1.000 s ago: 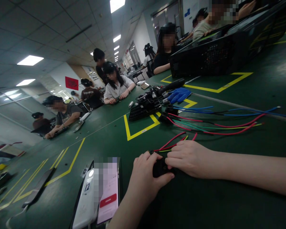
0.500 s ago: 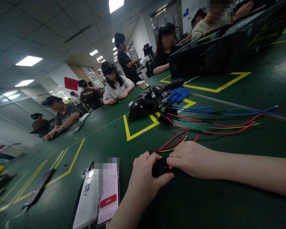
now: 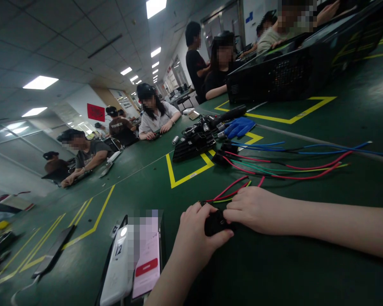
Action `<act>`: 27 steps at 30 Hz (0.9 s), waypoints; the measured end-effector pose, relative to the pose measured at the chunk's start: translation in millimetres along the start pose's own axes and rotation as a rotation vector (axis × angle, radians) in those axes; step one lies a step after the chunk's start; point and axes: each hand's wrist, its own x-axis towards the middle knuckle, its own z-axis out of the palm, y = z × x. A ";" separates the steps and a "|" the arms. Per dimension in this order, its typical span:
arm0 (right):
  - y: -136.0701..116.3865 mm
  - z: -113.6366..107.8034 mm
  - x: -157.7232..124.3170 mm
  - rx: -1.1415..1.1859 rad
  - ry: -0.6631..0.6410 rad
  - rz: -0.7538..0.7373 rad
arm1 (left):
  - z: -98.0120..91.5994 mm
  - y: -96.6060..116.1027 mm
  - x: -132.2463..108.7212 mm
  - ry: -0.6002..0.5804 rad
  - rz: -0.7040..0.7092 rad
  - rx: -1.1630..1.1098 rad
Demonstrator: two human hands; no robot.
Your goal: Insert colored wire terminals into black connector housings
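Note:
My left hand point(image 3: 194, 238) is wrapped round a small black block point(image 3: 214, 222), thumb on the near side and fingers over the far side. Against the block's right side, the fingers of my right hand point(image 3: 255, 210) are curled and pressed together; what they pinch is hidden. Red wires point(image 3: 231, 187) and a yellow-green wire point(image 3: 225, 200) run beside the block, behind my hands. A short red wire end point(image 3: 261, 181) sticks up just behind my right hand. Further back lies another black block point(image 3: 225, 154) with blue, red and green wires point(image 3: 290, 161) spreading rightward.
A phone point(image 3: 148, 255) and a white device marked 12 point(image 3: 116, 263) lie left of my left forearm. Beyond are a pile of black parts point(image 3: 194, 144), blue gloves point(image 3: 239, 127) and a large black case point(image 3: 274, 78). Several people sit around the green table point(image 3: 140, 187).
My right hand has shifted very slightly upward at the block, and the red wire end behind it has tilted a little. My left hand keeps its hold. A standing person in the background moved right.

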 end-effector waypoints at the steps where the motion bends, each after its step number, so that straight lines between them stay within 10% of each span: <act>1: -0.3 0.7 -0.3 0.020 -0.012 0.015 | 0.0 0.2 -0.7 -0.002 -0.002 0.001; 15: -2.6 -25.0 13.9 -0.372 -0.020 -0.234 | 1.5 -0.4 -2.9 0.034 -0.009 0.022; 27: 2.5 -1.2 -0.1 -0.055 0.012 -0.043 | 0.6 -2.3 -5.0 0.042 0.019 0.001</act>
